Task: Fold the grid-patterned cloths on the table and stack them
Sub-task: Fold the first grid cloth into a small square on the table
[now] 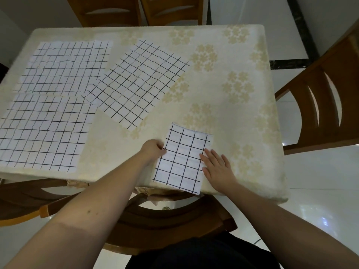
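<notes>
A folded white cloth with a black grid point(183, 159) lies near the table's front edge. My left hand point(152, 150) pinches its left edge with curled fingers. My right hand point(217, 167) lies flat with straight fingers on the cloth's right edge. Three unfolded grid cloths are spread flat on the left half of the table: one at the back left point(64, 67), one at the front left point(44, 131), and one turned at an angle in the middle point(136, 82), overlapping the other two at their corners.
The table wears a cream cloth with a flower pattern point(233, 105). Wooden chairs stand at the back point(139, 10), at the right point(326, 98) and right under the front edge point(165, 216). A glossy white floor lies around the table.
</notes>
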